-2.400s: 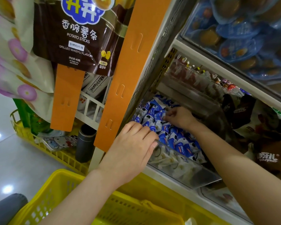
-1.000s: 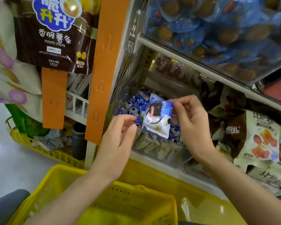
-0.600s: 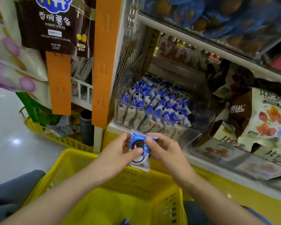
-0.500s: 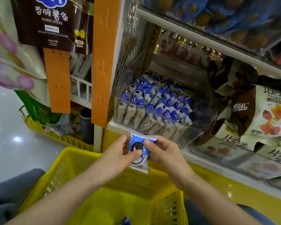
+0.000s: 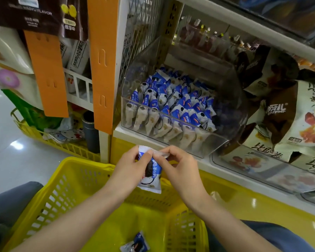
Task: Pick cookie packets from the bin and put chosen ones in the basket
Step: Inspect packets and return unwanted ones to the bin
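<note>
Both hands, L (image 5: 130, 168) & R (image 5: 178, 167), pinch cookie packet (image 5: 150, 174) over basket (image 5: 71, 188). Step: checking pick. Next: let go so it drops w/ packet already inside (image 5: 135, 245).

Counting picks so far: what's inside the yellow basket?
One cookie packet lies in the yellow basket. Forearms cover part of its floor, so more may be hidden. The held packet hangs above, not inside.

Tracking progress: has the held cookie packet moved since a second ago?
Yes: the cookie packet came down from in front of the clear bin to over the yellow basket.
</note>
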### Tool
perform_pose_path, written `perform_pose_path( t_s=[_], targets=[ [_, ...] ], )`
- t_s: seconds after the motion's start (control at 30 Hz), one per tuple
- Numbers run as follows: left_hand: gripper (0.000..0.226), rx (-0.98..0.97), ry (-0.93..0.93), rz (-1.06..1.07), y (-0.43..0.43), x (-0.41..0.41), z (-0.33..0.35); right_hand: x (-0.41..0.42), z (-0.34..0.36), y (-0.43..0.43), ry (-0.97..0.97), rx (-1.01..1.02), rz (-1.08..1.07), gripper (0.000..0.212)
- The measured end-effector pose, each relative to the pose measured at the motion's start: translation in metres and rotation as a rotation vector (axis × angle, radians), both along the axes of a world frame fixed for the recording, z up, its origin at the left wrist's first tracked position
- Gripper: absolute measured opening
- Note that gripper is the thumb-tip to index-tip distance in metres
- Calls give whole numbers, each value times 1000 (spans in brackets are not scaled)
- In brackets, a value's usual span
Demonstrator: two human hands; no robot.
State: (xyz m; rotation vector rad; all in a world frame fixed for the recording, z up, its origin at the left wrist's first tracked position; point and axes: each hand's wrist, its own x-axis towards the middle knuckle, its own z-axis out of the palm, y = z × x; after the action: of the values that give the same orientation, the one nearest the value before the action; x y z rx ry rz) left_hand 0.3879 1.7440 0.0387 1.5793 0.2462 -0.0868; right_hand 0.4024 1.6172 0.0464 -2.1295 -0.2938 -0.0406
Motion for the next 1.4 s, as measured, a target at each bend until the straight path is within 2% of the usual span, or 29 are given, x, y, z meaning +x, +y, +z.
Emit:
perform_pose_path(
  t_s=[0.1,0.17,0.27,0.37,0.47,0.57,0.67,0.77,0.8,0.87,0.93,1.03,1.1,1.2,1.3,1.4],
  targets=[
    [18,-79,81,-15,0,1,1,-2,1,-2,-206,-198,16,7],
    [21,-96,119,-38,1,1,0,-2,1,-4,-273,-253,17,13],
    [23,-164,166,-73,3,2,2,0,2,-5,-187,-136,-18,6],
    [22,-158,204,-127,3,2,3,5,3,-7,18,110,-132,9],
    [28,-122,140,-39,5,3,3,10,8,-8,157,283,-191,9],
    [29,-97,77,76,10,5,2,10,8,-9,225,286,-80,12],
    [24,7,19,96,16,7,0,5,5,-8,253,223,18,21],
    [30,224,76,23,17,10,-2,0,6,-8,41,85,32,25],
    [32,169,130,18,17,10,-1,-2,6,-9,-63,1,55,24],
    [38,-181,299,13,14,8,7,-5,6,-12,-234,-155,124,15],
    [40,-468,356,11,12,8,11,-7,4,-13,-305,-278,168,13],
    [28,-576,327,43,11,7,11,-8,4,-12,-331,-338,204,15],
    [26,-554,315,57,11,5,8,-7,3,-11,-290,-315,235,16],
    [26,-437,293,57,12,3,6,-9,0,-8,-91,-188,253,25],
    [25,-214,247,19,10,-1,2,-10,-2,-4,149,-12,155,34],
    [24,-62,168,-34,4,-6,-2,-5,-5,-4,185,-45,30,29]
  ],
)
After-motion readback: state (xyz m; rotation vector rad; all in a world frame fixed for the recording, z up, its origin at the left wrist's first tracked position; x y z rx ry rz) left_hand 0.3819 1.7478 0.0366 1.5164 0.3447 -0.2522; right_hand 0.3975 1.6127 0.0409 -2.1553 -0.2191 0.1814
